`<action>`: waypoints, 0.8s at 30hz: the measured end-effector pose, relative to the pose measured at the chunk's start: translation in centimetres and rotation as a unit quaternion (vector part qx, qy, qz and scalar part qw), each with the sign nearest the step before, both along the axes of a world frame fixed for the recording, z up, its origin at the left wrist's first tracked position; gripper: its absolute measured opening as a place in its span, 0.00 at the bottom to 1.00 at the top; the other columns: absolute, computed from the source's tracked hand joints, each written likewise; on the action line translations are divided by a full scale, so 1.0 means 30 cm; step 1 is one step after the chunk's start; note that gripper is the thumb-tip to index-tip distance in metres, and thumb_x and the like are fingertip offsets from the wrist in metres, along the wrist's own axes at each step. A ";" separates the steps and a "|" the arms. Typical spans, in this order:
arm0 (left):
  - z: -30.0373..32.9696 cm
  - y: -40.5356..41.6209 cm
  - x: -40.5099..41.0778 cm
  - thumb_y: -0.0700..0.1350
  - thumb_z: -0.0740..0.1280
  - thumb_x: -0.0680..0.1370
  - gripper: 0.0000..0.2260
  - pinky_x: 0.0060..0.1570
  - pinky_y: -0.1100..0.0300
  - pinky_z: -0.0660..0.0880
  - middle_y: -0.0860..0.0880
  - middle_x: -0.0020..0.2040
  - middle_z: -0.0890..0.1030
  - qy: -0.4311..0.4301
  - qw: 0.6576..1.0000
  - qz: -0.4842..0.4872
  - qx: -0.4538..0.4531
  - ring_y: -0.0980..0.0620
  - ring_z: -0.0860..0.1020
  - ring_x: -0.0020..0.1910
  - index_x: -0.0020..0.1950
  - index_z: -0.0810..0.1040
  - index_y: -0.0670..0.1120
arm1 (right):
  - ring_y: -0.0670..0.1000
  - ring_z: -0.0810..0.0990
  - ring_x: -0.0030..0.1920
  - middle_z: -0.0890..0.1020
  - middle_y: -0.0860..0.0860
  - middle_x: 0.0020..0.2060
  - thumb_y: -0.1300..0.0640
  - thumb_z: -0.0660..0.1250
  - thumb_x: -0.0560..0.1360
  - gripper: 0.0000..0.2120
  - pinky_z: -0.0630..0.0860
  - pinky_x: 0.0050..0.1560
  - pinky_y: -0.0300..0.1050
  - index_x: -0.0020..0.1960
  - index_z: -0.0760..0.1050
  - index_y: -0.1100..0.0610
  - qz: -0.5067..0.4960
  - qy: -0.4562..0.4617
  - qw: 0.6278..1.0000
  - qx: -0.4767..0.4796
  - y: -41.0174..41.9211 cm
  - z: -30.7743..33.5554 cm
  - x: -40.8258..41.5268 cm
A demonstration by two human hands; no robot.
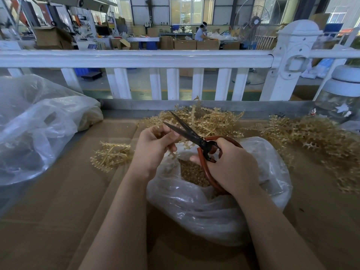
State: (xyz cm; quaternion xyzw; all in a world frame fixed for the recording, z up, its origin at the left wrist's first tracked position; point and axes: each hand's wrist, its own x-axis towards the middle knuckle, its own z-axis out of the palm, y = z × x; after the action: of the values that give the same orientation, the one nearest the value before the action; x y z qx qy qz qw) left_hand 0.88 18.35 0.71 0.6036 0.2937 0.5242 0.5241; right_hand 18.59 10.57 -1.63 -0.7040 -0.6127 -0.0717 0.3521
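My right hand (231, 168) grips the red-brown loop handles of black scissors (187, 131); the blades stand apart and point up and left. My left hand (153, 147) pinches a small gold plastic sprig (172, 153) right beside the blades. Both hands hover over an open clear plastic bag (194, 207) that holds small gold cut pieces (192, 172).
Piles of gold sprigs lie behind the hands (214, 119), at the right (315, 137) and at the left (111, 154) on the cardboard-covered table (58, 211). A large clear bag (35, 123) sits at the left, a white fence rail (136, 58) runs behind, and a jar (341, 98) stands far right.
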 end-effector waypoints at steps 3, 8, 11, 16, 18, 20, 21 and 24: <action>0.002 -0.001 -0.002 0.34 0.68 0.77 0.02 0.32 0.68 0.71 0.51 0.33 0.82 -0.020 0.999 -0.020 -0.022 0.56 0.75 0.29 0.44 0.78 0.36 | 0.40 0.72 0.37 0.75 0.38 0.35 0.24 0.61 0.67 0.26 0.64 0.33 0.30 0.43 0.72 0.47 0.012 0.009 1.000 -0.004 0.001 -0.001 0.005; 0.003 -0.005 0.005 0.33 0.66 0.77 0.07 0.33 0.67 0.68 0.52 0.31 0.81 -0.003 1.000 -0.017 -0.024 0.57 0.75 0.30 0.43 0.81 0.42 | 0.40 0.73 0.37 0.76 0.39 0.35 0.23 0.60 0.66 0.27 0.64 0.34 0.29 0.43 0.72 0.47 0.022 0.014 1.000 -0.004 -0.001 0.000 0.005; 0.005 -0.014 0.018 0.31 0.66 0.76 0.10 0.33 0.67 0.69 0.52 0.31 0.81 0.011 1.000 -0.011 -0.025 0.58 0.77 0.30 0.41 0.82 0.44 | 0.40 0.75 0.37 0.76 0.40 0.35 0.23 0.60 0.66 0.27 0.68 0.34 0.31 0.43 0.72 0.47 0.019 0.007 1.000 0.000 0.000 0.002 0.003; 0.011 -0.019 0.024 0.31 0.67 0.76 0.11 0.36 0.67 0.72 0.50 0.32 0.82 0.003 0.999 -0.018 -0.030 0.57 0.79 0.32 0.38 0.82 0.44 | 0.41 0.75 0.36 0.76 0.40 0.34 0.22 0.60 0.66 0.28 0.70 0.33 0.35 0.41 0.71 0.47 0.005 0.000 1.000 0.002 0.007 0.001 0.002; 0.010 -0.018 0.023 0.32 0.67 0.76 0.11 0.38 0.66 0.73 0.48 0.32 0.83 -0.001 0.999 -0.019 -0.034 0.56 0.79 0.33 0.37 0.83 0.44 | 0.42 0.74 0.35 0.75 0.40 0.33 0.22 0.59 0.66 0.28 0.70 0.32 0.35 0.40 0.70 0.48 0.001 -0.009 1.000 0.009 0.006 0.002 0.003; 0.011 -0.019 0.023 0.32 0.67 0.76 0.12 0.37 0.66 0.74 0.47 0.32 0.83 -0.013 0.999 -0.020 -0.045 0.56 0.79 0.34 0.36 0.83 0.44 | 0.43 0.74 0.35 0.75 0.41 0.32 0.22 0.58 0.67 0.29 0.72 0.32 0.37 0.40 0.70 0.49 -0.004 -0.023 1.000 0.013 0.004 0.005 0.002; 0.012 -0.019 0.023 0.32 0.67 0.76 0.12 0.37 0.66 0.74 0.47 0.32 0.83 -0.020 0.998 -0.020 -0.050 0.56 0.79 0.33 0.35 0.83 0.44 | 0.44 0.74 0.34 0.75 0.42 0.32 0.22 0.58 0.67 0.30 0.73 0.32 0.39 0.41 0.70 0.49 -0.008 -0.029 0.999 0.016 0.004 0.005 0.003; 0.016 -0.025 0.024 0.34 0.69 0.74 0.12 0.38 0.66 0.73 0.48 0.33 0.82 -0.035 0.997 -0.041 -0.051 0.56 0.79 0.35 0.34 0.84 0.46 | 0.45 0.75 0.35 0.76 0.43 0.32 0.22 0.58 0.68 0.30 0.76 0.34 0.42 0.42 0.71 0.51 -0.022 -0.039 0.999 0.008 0.006 0.007 0.000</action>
State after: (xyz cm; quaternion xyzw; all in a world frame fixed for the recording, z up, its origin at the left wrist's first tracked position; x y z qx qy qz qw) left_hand 1.59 17.60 1.20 0.5686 0.2765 0.5074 0.5855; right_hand 18.60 10.76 -1.41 -0.7112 -0.6095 -0.1118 0.3318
